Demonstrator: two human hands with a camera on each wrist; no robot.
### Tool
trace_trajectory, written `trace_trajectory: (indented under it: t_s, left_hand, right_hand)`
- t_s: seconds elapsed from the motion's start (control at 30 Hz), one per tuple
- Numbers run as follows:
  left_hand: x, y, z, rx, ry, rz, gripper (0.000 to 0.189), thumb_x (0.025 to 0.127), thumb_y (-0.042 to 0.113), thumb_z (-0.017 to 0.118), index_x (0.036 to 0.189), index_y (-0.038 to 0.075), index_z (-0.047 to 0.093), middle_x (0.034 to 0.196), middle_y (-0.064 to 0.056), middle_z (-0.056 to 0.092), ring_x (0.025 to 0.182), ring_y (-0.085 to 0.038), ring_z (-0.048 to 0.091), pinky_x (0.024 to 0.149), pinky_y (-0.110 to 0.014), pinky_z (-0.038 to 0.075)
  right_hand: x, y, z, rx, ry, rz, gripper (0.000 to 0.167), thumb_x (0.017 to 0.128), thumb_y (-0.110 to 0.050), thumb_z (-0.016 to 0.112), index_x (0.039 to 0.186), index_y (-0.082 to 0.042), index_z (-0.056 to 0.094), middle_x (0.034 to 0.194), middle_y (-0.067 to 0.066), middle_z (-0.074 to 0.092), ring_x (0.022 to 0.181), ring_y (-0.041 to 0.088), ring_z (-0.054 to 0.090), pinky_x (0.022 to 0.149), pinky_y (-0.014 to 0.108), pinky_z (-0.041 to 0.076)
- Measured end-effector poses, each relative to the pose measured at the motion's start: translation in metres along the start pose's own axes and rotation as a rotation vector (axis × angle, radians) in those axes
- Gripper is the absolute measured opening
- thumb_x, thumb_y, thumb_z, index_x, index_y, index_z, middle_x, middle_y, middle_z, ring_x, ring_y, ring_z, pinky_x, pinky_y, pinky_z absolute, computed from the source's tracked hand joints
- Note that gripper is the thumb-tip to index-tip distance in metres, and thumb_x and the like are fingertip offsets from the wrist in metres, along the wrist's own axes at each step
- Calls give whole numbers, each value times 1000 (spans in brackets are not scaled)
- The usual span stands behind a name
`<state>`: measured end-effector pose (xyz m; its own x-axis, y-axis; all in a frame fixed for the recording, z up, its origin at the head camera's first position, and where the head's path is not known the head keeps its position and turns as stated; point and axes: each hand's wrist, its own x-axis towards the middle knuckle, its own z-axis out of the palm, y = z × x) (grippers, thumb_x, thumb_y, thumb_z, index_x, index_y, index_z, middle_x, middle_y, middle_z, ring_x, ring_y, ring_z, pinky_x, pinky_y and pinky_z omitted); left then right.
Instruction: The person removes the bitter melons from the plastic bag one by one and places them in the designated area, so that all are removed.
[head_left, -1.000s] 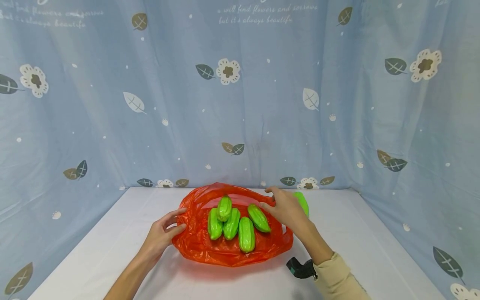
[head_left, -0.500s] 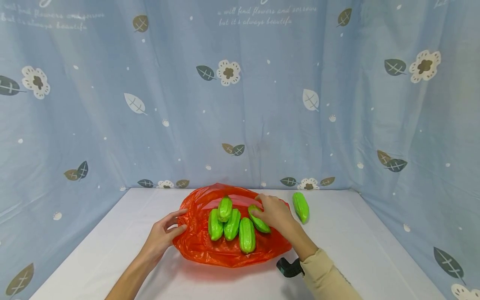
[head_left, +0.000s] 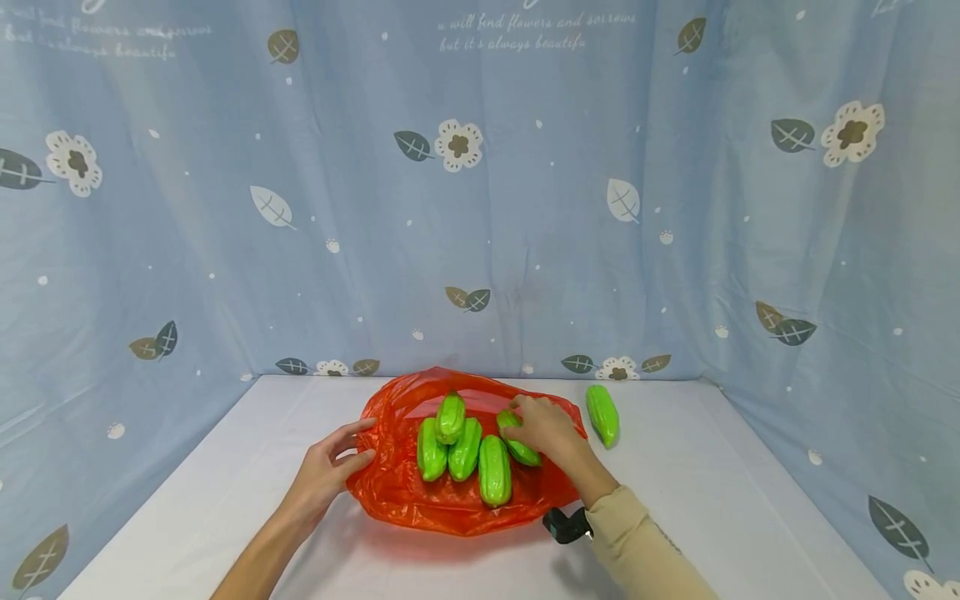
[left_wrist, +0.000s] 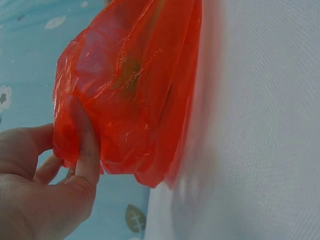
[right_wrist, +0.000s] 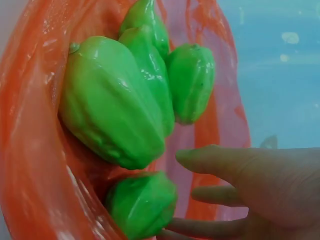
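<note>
A thin red plastic bag [head_left: 405,504] lies spread open on the white table, its mouth toward me. Several green ridged gourds [head_left: 494,473] rest in it, one propped on two others. My left hand [head_left: 318,471] pinches the bag's left rim between thumb and fingers; the left wrist view shows the thumb [left_wrist: 85,140] against the red film. My right hand [head_left: 551,429] reaches in at the right, over the rightmost gourd [right_wrist: 142,205]. Its fingers are fairly straight; the thumb stands apart from that gourd, while the lower fingertips are close beside it, contact unclear.
Outside the bag, one more green gourd [head_left: 602,415] lies on the table [head_left: 690,467] at the back right. A black device [head_left: 566,525] sits at my right wrist by the sleeve. Blue patterned curtains [head_left: 525,208] close off the back and sides.
My right hand has moved left and inward, from the bag's right rim to the rightmost gourd, uncovering the gourd outside. My left hand and the bag stay about where they were.
</note>
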<state>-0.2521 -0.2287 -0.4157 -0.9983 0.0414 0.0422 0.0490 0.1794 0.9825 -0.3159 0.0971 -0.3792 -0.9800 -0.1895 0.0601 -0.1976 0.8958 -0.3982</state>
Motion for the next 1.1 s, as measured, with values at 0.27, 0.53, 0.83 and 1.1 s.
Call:
trace_trajectory:
  t_s: [0.27,0.53,0.83,1.1]
  left_hand:
    - [-1,1,2,-11,-3,-8,55,91,18,69,143,14,49,127,-19,57,98,-15,70,77,-33,60]
    - [-1,1,2,-6,-1,-9,56,92,19,69,143,15,49,129,-20,56,100,-16,70,77,-33,60]
    - [-1,1,2,-3,-4,-7,56,91,20,70,143,15,49,128,-19,56,99,-15,69,77,-33,60]
    - [-1,1,2,-2,-4,-8,56,91,19,70,143,15,49,127,-19,56,99,-15,69,77,-33,60]
  right_hand:
    - [8,2,10,8,-32,40,50,84,-31,75,126,-9,61,108,7,67,97,27,60,86,50,54]
    - [12,3,12,-40,-42,37,51,84,-30,75,129,-13,60,112,8,65,100,30,60,86,53,53]
    - [17,-1,7,-59,-108,71,53,83,-27,76,131,-14,59,113,9,64,101,30,58,89,54,50]
    - [19,-3,6,-49,-130,104,53,83,-25,76,132,-14,58,113,10,63,103,32,57,92,57,47]
